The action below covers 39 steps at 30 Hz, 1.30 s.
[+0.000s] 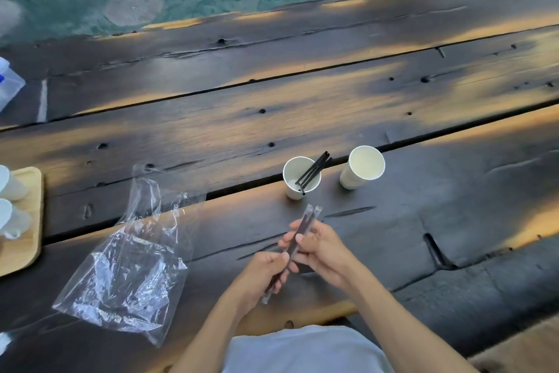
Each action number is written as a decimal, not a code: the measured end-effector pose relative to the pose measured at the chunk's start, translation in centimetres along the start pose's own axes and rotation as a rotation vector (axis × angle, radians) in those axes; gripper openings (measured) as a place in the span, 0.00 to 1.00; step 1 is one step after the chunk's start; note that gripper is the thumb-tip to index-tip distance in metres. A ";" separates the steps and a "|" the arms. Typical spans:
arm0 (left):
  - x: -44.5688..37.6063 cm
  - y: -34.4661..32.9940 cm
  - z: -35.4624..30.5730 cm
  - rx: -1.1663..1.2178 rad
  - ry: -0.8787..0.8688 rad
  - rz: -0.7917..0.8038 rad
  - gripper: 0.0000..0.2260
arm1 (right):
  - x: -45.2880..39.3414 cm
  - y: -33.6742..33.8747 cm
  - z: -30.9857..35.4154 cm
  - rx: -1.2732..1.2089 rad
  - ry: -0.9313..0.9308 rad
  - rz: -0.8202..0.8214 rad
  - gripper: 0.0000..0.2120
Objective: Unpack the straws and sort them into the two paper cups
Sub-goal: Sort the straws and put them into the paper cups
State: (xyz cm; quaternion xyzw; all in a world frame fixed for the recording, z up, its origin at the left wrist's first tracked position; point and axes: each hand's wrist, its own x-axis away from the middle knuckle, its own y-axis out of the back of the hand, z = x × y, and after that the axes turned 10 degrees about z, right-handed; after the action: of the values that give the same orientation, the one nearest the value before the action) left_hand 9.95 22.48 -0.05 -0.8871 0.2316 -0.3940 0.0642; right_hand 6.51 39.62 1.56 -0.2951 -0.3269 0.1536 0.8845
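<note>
Two white paper cups stand on the dark wooden table. The left cup [292, 188] holds several black straws [314, 170] that lean to the right. Nothing shows inside the right cup [363, 167]. Below the cups, both hands hold wrapped black straws [307, 220] in clear sleeves, slanted up to the right. My left hand [264, 274] grips the lower end. My right hand [320, 247] pinches them higher up with thumb and fingers. The upper wrapper ends stick out past my right hand, toward the left cup.
A crumpled clear plastic bag [130, 263] lies to the left of my hands. A wooden tray [28, 221] with white cups [10, 185] sits at the left edge. A clear plastic box [9, 85] is at the far left. The table's far edge borders a green floor.
</note>
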 end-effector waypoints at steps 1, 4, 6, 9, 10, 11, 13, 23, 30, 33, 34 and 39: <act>-0.2 -0.5 -0.2 -0.031 0.002 0.006 0.17 | 0.5 0.6 0.4 -0.004 -0.024 0.005 0.08; -1.6 -2.6 -1.2 -0.106 0.000 -0.010 0.14 | 2.1 2.6 2.3 0.081 -0.021 -0.075 0.06; -2.8 -3.7 -1.6 -0.098 -0.005 -0.056 0.12 | 3.3 3.7 4.0 0.129 0.044 -0.180 0.06; -5.1 -4.1 -1.1 -0.296 -0.030 -0.232 0.09 | 4.9 5.7 7.2 0.131 0.223 -0.378 0.08; -6.0 -3.9 -0.6 -0.428 -0.024 -0.315 0.10 | 5.4 6.4 8.6 0.156 0.291 -0.439 0.09; -6.7 -3.6 -0.2 -0.568 -0.009 -0.392 0.15 | 5.8 6.9 9.9 0.185 0.360 -0.492 0.09; -8.0 -3.3 0.4 -0.823 0.048 -0.480 0.26 | 6.3 7.8 12.5 0.194 0.503 -0.581 0.09; -10.3 -3.5 1.9 -1.152 0.322 -0.433 0.48 | 2.4 9.6 17.4 0.384 0.687 -0.683 0.09; -10.3 -3.5 1.8 -1.121 0.322 -0.434 0.48 | -1.0 10.6 16.9 0.521 0.526 -0.642 0.07; -10.4 -3.4 2.0 -1.127 0.324 -0.438 0.48 | -1.2 10.7 17.1 0.507 0.504 -0.613 0.07; -10.5 -3.4 2.0 -1.130 0.326 -0.441 0.48 | -1.2 10.7 17.3 0.505 0.503 -0.618 0.07; -10.5 -3.2 1.8 -1.105 0.307 -0.435 0.46 | -0.6 11.2 18.2 0.497 0.534 -0.636 0.16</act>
State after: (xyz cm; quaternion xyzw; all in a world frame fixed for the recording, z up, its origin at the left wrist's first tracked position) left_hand 6.31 30.06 -7.36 -0.7493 0.2219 -0.3432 -0.5211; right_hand -7.01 55.70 5.41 0.0106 -0.1160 -0.1320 0.9844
